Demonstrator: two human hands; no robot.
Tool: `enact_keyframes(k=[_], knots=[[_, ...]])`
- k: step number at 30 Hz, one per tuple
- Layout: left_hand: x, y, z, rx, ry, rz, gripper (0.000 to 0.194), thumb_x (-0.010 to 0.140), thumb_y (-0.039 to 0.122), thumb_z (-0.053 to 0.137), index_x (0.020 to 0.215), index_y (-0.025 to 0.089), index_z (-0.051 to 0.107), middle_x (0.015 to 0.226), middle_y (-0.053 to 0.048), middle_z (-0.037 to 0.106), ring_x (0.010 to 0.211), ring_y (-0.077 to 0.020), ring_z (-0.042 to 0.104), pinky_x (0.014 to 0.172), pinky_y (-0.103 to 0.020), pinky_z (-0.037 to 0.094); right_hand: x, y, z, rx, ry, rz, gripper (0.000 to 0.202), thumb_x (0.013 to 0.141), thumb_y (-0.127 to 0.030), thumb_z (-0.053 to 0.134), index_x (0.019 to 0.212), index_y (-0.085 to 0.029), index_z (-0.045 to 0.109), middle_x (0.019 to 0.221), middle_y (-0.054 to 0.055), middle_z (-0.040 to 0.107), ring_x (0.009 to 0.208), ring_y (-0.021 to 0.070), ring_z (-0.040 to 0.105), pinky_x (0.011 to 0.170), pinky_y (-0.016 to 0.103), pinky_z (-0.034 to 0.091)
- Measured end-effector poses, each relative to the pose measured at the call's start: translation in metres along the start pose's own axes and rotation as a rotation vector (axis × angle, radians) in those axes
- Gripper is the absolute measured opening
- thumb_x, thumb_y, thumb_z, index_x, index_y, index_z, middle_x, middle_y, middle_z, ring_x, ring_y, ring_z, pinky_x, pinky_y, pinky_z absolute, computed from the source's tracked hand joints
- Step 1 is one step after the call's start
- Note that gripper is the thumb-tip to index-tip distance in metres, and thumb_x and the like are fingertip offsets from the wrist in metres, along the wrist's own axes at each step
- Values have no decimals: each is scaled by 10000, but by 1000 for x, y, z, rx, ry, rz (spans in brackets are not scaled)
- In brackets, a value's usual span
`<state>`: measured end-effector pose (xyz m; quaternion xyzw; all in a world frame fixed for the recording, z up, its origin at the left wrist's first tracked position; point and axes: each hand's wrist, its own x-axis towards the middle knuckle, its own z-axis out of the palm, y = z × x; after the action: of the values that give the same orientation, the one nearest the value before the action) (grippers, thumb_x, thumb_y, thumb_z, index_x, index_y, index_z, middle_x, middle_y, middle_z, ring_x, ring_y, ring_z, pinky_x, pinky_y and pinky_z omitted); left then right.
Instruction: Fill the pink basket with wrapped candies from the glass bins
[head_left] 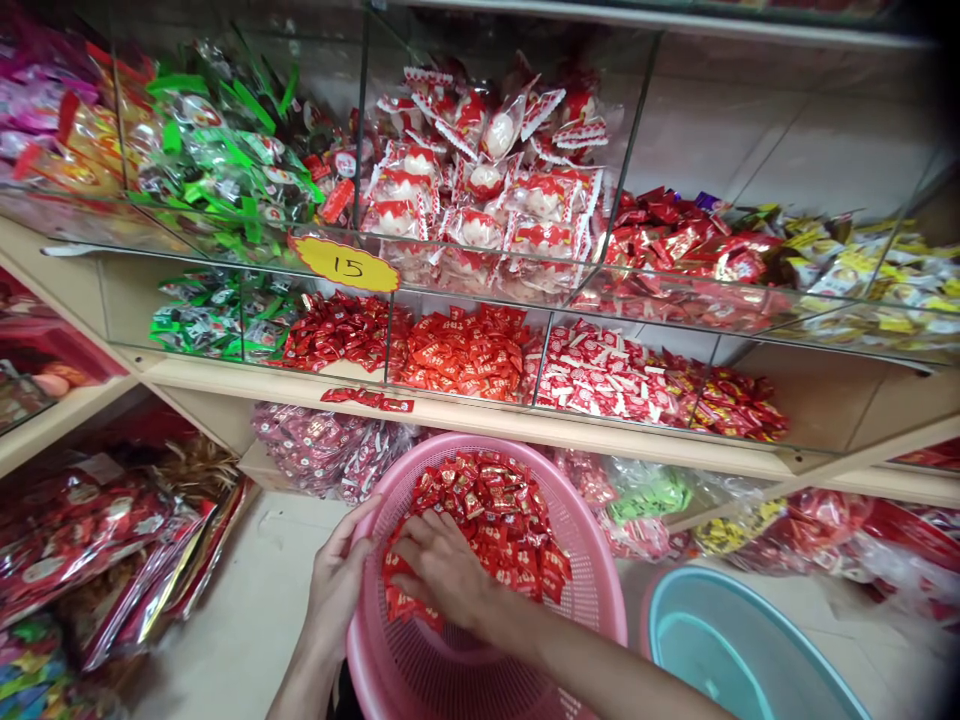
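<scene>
A pink plastic basket [611, 590] with slotted walls stands in front of me, holding a heap of red wrapped candies [517, 510]. My left hand [341, 570] is closed on its left rim, thumb on top. My right hand [442, 570] reaches inside and touches the candies at the left of the heap. Its fingers are apart and bent downward, with the tips partly among the wrappers. Darker red wrappers lie at the back of the heap, brighter orange-red ones nearer me. The bottom front of the basket shows bare slots.
Clear-walled shelf bins ahead hold red candies [465, 350], green packets [225, 150] and other sweets. A price tag [345, 264] reads 15. Small red packets [367, 399] lie on the shelf ledge [480, 410]. A blue tub [720, 640] stands right; bagged goods [82, 530] lie left.
</scene>
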<state>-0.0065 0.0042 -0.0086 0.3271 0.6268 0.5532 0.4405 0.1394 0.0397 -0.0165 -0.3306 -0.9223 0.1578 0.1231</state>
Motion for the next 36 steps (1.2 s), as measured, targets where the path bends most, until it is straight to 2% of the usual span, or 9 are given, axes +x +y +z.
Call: enact_keyframes(k=[8,12,17,21,25,28,31,33,36], knots=[[0,-1,0,-8,-10,-19,454,709,219,558,1159,207,617,1293,-49,568,1239,-222,453,1043,-310,306,-3,10,10,31,20,73,179,836,-342,591,966,-218,586,1002,47,584,980,222,483,881,388,399],[1,-2,-1,-5,-10,-12,464,696,224,571,1157,223,622,1282,-38,578,1229,-224,464,1041,-309,308,-8,10,6,60,59,55,355,820,-444,588,1095,-223,549,1116,61,553,1036,233,465,907,397,390],[3,-5,-1,-22,-7,-20,474,682,228,583,1154,226,626,1264,-38,591,1220,-234,473,1040,-328,313,-22,19,5,-7,61,35,638,761,-481,643,1302,-244,402,1278,90,469,1117,282,434,940,452,365],[4,-7,-3,-23,-4,-20,453,681,219,580,1130,227,638,1259,-38,594,1240,-233,452,1055,-331,290,-28,22,5,-29,54,32,700,743,-485,659,1329,-233,373,1310,107,450,1129,290,441,936,465,369],[3,-6,-4,-28,-31,-36,457,701,235,578,1157,239,619,1275,-35,581,1244,-231,447,1052,-333,294,-13,26,-33,33,184,-7,650,788,-562,561,1312,-212,403,1253,113,494,1098,261,464,932,422,370],[2,-5,-4,-35,-29,-63,481,707,242,576,1188,240,596,1290,-36,569,1236,-233,455,1048,-340,302,15,39,-85,21,325,-13,436,890,-442,472,1249,-196,474,1183,110,542,1077,237,473,908,382,375],[3,-5,-4,-36,-15,-100,491,701,248,579,1191,244,594,1268,-34,587,1190,-245,502,1025,-353,339,56,61,-130,-15,393,97,267,915,-324,460,1107,-179,577,1041,95,613,985,221,519,862,363,389],[4,-7,-5,-28,-11,-90,474,695,256,584,1168,242,611,1253,-31,599,1186,-250,507,1024,-355,343,86,72,-147,-31,321,246,222,897,-316,494,1007,-173,624,979,97,644,935,216,562,822,344,408],[9,-15,-9,-8,-9,-35,429,698,268,584,1121,227,640,1263,-28,592,1247,-239,448,1065,-333,279,124,78,-156,-74,69,564,322,825,-459,565,899,-162,664,949,128,672,902,231,616,747,316,445]])
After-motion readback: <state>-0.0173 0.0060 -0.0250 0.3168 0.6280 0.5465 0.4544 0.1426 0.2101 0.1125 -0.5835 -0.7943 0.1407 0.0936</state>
